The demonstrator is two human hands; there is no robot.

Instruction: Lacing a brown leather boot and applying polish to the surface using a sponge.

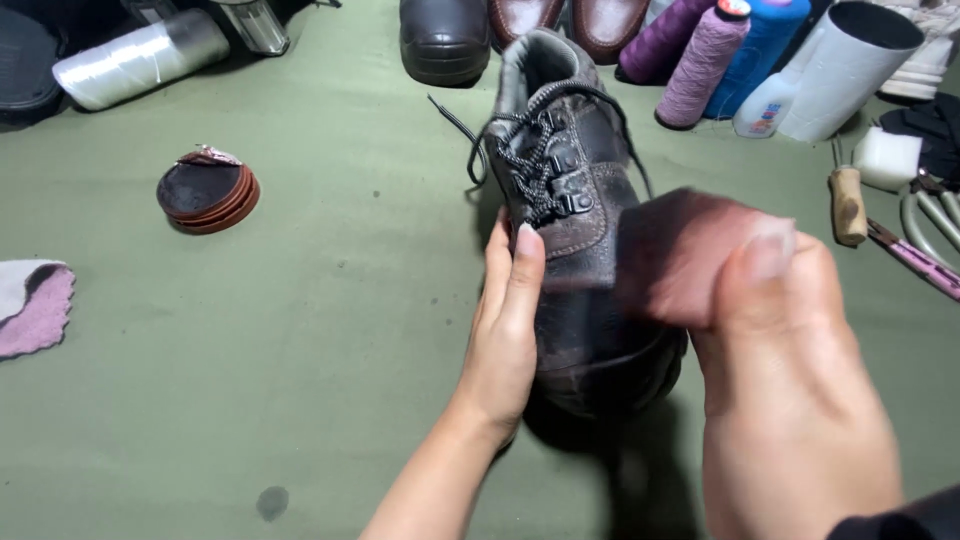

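A worn brown-grey lace-up shoe (570, 200) with black speckled laces stands toe toward me on the green cloth surface (330, 330). My left hand (505, 330) grips its left side near the toe, fingers flat along the upper. My right hand (790, 380) holds a reddish-brown pad or cloth (675, 250), blurred with motion, against the shoe's right side.
A round tin of dark polish (207, 190) lies to the left, a pink cloth (35, 305) at the left edge. Other shoes (445, 40), purple and blue thread cones (700, 65), a white tube (850, 60), a wooden-handled awl (848, 205) and scissors (935, 215) line the back and right.
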